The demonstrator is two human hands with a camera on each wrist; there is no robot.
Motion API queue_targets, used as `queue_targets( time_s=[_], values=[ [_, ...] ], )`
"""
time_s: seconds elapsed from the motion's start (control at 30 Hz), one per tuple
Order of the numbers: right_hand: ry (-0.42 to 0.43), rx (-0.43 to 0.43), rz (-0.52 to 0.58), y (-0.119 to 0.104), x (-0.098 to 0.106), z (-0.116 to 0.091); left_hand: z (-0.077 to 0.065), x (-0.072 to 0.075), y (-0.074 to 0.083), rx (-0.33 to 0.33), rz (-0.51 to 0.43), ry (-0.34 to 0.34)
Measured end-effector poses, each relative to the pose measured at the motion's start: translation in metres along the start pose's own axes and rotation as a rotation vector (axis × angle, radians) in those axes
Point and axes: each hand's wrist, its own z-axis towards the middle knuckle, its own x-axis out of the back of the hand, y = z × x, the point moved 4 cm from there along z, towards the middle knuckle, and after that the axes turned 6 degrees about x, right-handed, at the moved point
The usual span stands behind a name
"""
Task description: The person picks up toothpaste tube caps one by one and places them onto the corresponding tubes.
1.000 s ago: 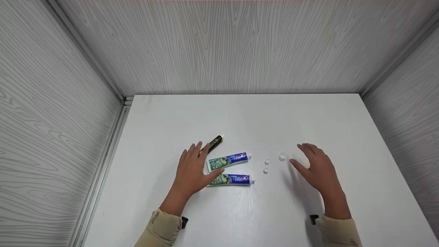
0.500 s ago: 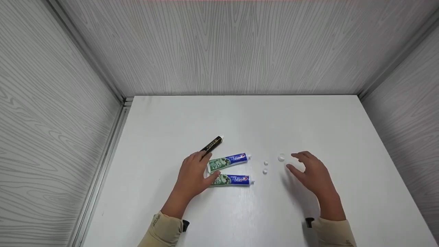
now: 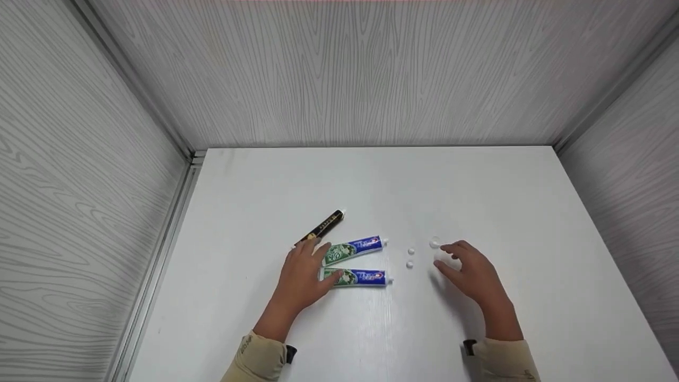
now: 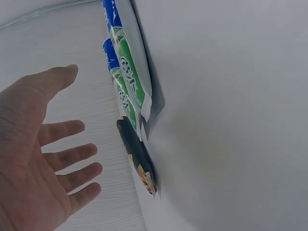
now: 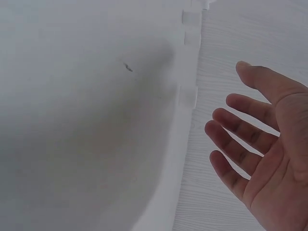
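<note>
Two green-and-blue toothpaste tubes, an upper one [image 3: 354, 251] and a lower one [image 3: 360, 278], lie on the white table, their uncapped nozzles pointing right. Behind them a slim black tube [image 3: 327, 223] lies at a slant. My left hand [image 3: 301, 276] hovers over the tubes' left ends; the left wrist view shows its fingers spread and apart from the tubes. Near a larger round white cap [image 3: 435, 242] is my right hand [image 3: 472, 273], fingers loosely bent, holding nothing. Two smaller white caps, one farther [image 3: 411, 251] and one nearer [image 3: 410, 264], sit between nozzles and right hand.
The white table [image 3: 254, 185] meets a wood-grain panel [image 3: 350, 74] at the back. Similar panels stand on the left [image 3: 79, 212] and right [image 3: 636, 159]. A metal frame strip [image 3: 154, 281] runs along the table's left side.
My right hand has moved left and a little nearer me, closer to the larger cap, its fingers bending more. My left hand has drawn back slightly, uncovering more of the black tube.
</note>
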Motion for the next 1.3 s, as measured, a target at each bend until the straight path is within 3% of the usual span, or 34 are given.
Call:
queue_targets(
  time_s=[0.33, 0.8, 1.3],
  values=[
    [-0.053, 0.009, 0.024, -0.008, -0.014, 0.006, -0.003, -0.009, 0.01, -0.101, -0.12, -0.033],
    [-0.171, -0.013, 0.079, -0.013, -0.032, 0.012, 0.0, -0.028, 0.019, -0.227, -0.145, -0.03],
    [-0.185, -0.032, 0.063, -0.024, -0.043, 0.021, 0.005, -0.044, 0.028, -0.237, -0.121, -0.137]
  ],
)
